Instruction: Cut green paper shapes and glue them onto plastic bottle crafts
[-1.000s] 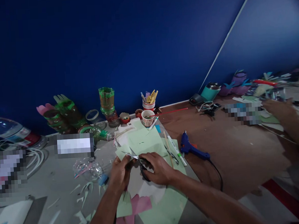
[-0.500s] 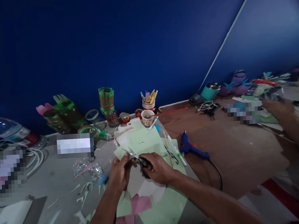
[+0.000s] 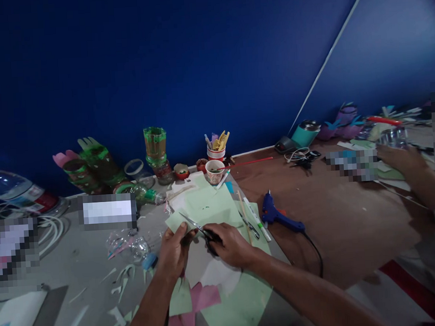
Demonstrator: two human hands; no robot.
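Note:
My left hand (image 3: pixel 174 249) pinches a small piece of pale green paper (image 3: pixel 175 221) between thumb and fingers. Wrapped round the dark handles of a pair of scissors (image 3: pixel 192 222) is my right hand (image 3: pixel 228 243). The scissor blades look closed together and lie at the edge of the held paper. Under both hands are larger sheets of light green paper (image 3: pixel 208 203) and white paper (image 3: pixel 213 276). Pink paper strips (image 3: pixel 203 296) and a green scrap (image 3: pixel 179 300) lie just below. A green-capped marker (image 3: pixel 257 219) and a pen lie right of my right hand.
A blue glue gun (image 3: pixel 279 215) with a cord rests on the brown board (image 3: pixel 340 234). Paper cups (image 3: pixel 215 172) and painted bottle pieces (image 3: pixel 155 149) stand along the wall. Plastic bottle parts (image 3: pixel 139 249) and paper offcuts (image 3: pixel 125 282) lie left. Another person's hand (image 3: pixel 401 161) is at far right.
The scissor blades, spread apart before, have come together at the paper as my right hand closed. My left hand has stayed put. At right, the other person's hand has shifted slightly.

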